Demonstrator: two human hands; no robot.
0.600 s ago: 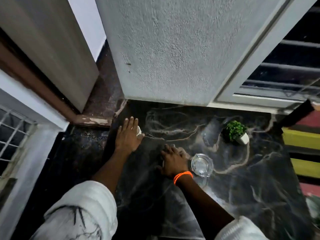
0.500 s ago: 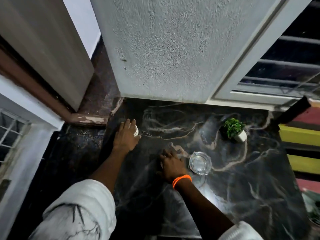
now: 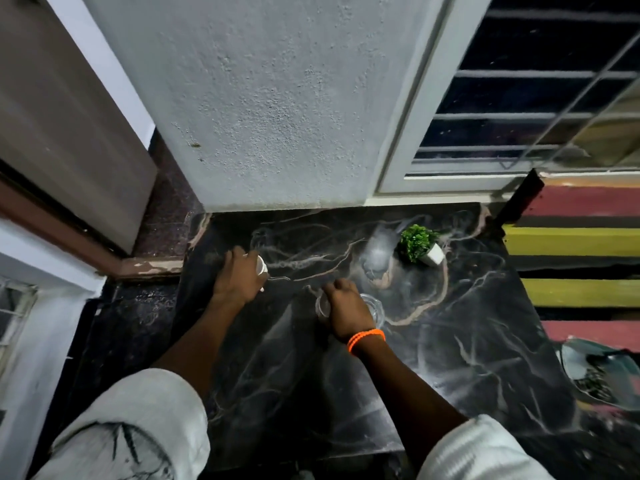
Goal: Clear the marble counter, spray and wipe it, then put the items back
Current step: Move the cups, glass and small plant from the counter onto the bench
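Your left hand (image 3: 239,277) clenched round small white cup (image 3: 261,264), cup poking out thumb side. Your right hand (image 3: 346,308) clamped over clear glass item (image 3: 322,306); glass ashtray (image 3: 375,306) just right of that grip. Potted plant (image 3: 420,244) beyond, further right, upright on marble counter (image 3: 467,341).

A rough, grey plastered wall (image 3: 277,98) rises straight ahead, its texture pebbled and lit from above; to its right a white window frame (image 3: 415,116) holds a barred window (image 3: 540,84) with only darkness behind the grille; on the left a pale door (image 3: 65,109) stands in a brown, chipped frame (image 3: 69,237); below it lies dark speckled floor (image 3: 117,327); at far left is another barred pane (image 3: 14,317); striped fabric (image 3: 581,251) in red, yellow and black fills the right edge.
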